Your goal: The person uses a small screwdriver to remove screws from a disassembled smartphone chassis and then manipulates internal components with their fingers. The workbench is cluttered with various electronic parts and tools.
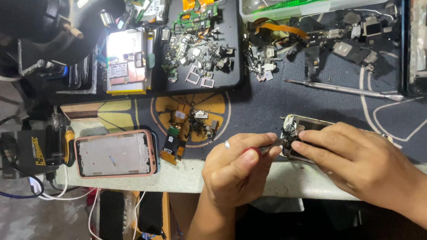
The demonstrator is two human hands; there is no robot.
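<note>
The left hand [237, 169] has its grip clamped on a small red-handled tool [258, 150], probably a screwdriver, whose tip points toward 3 o'clock into an opened phone [298, 127] near the front edge of the table [177, 169]. The right hand [354, 162] presses down on that phone, fingers [315, 138] together on its frame. At 9 o'clock from the hands lies a pink-rimmed phone frame [115, 154]; at 1 o'clock, a long metal pry tool [341, 88].

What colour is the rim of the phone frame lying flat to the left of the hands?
Pink, around a pale silvery inner plate; the phone frame shows best in the head view.
</note>
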